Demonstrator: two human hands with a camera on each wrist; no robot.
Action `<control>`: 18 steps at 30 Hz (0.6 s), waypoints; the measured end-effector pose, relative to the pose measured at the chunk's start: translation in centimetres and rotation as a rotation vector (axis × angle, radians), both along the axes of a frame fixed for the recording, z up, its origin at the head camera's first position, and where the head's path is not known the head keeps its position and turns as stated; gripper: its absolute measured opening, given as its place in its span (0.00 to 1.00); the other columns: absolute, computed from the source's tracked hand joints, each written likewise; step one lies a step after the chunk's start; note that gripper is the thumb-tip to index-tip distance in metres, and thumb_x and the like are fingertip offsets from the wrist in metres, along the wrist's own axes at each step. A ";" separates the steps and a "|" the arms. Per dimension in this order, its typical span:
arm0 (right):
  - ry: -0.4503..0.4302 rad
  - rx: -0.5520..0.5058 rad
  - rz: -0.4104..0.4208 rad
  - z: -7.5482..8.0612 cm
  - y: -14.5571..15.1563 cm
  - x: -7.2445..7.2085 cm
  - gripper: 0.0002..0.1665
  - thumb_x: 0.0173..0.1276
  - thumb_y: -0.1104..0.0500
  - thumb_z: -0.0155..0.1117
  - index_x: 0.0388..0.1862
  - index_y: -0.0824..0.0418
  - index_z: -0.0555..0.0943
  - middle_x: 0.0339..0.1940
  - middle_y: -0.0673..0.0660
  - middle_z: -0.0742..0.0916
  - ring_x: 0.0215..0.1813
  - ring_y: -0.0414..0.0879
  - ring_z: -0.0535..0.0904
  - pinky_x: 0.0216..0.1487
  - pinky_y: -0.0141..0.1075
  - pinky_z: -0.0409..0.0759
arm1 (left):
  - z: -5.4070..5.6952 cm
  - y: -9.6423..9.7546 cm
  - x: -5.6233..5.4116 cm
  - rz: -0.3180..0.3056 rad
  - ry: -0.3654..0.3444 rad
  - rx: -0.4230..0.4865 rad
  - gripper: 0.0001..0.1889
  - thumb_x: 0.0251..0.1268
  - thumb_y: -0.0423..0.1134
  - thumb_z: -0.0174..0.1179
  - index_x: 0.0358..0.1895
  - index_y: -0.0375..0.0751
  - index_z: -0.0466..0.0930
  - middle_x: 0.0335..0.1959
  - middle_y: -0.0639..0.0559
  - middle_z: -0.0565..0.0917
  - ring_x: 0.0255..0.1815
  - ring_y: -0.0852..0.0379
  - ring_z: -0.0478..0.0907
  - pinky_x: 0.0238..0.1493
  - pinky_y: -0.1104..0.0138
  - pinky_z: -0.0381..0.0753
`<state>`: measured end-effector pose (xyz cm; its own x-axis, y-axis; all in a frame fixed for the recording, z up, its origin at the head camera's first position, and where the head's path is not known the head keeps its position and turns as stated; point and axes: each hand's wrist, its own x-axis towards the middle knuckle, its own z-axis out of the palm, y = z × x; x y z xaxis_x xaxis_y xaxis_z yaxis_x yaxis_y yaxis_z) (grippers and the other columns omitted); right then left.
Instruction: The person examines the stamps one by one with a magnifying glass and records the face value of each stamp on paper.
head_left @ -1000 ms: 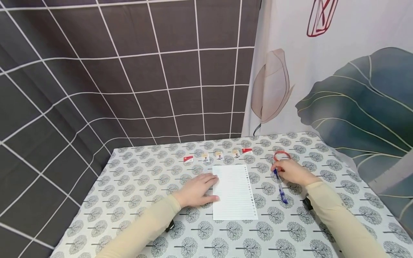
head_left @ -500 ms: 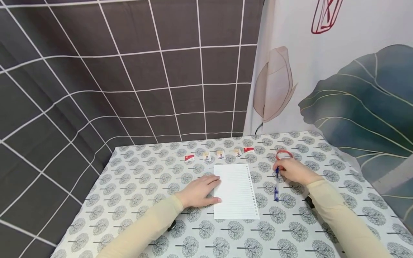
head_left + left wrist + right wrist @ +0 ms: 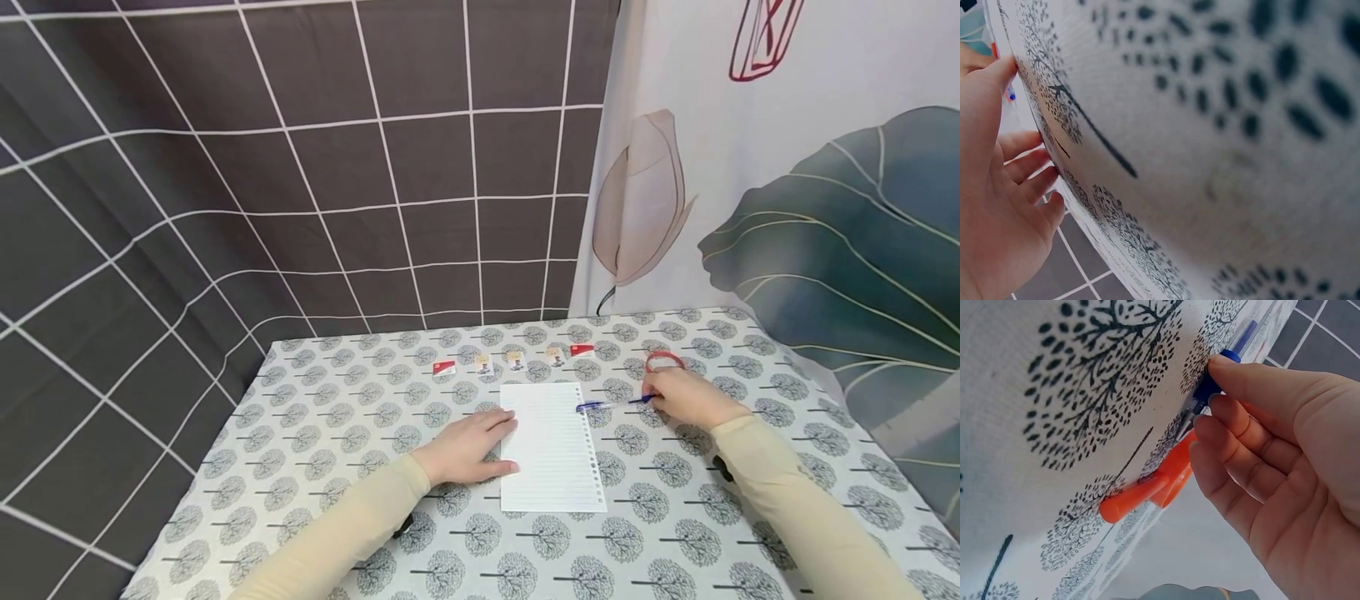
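Note:
My left hand (image 3: pixel 467 450) lies with its fingers spread on the left edge of a lined, hole-punched sheet of paper (image 3: pixel 551 458). In the left wrist view its fingers (image 3: pixel 1025 165) look relaxed, with nothing gripped. My right hand (image 3: pixel 688 398) pinches one end of a clear and blue pen (image 3: pixel 592 406) between thumb and fingers, to the right of the sheet. The pen points left, and its far end reaches over the sheet's punched right edge. Just beyond that hand is an orange-red loop-shaped thing (image 3: pixel 1175 472); its kind is partly hidden by the hand.
Behind the sheet lies a row of small cards: a red-and-white card (image 3: pixel 444 367) on the left, picture cards (image 3: pixel 517 361) in the middle, another red-and-white card (image 3: pixel 582 351) on the right. A tree-print cloth (image 3: pixel 337 442) covers the table. Dark gridded fabric (image 3: pixel 360 167) hangs behind.
The pen has swung in my right hand from pointing toward me to pointing left, its far end now over the sheet. My left hand has stayed on the paper.

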<state>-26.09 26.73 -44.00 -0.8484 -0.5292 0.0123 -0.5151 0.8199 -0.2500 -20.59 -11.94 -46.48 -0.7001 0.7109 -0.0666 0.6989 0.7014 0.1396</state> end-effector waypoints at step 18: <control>0.052 -0.022 -0.027 -0.3 -0.8 0.6 0.06 0.69 0.64 0.66 0.41 0.66 0.80 0.32 0.53 0.84 0.29 0.45 0.81 0.40 0.49 0.86 | -0.6 -0.1 -0.3 -0.018 0.026 -0.005 0.42 0.73 0.66 0.51 0.77 0.38 0.62 0.78 0.44 0.63 0.78 0.47 0.60 0.78 0.58 0.58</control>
<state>-25.50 25.91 -44.33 -0.8602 -0.5053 0.0686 -0.5058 0.8282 -0.2414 -20.91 -12.08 -47.05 -0.6891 0.7228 -0.0520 0.7145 0.6897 0.1176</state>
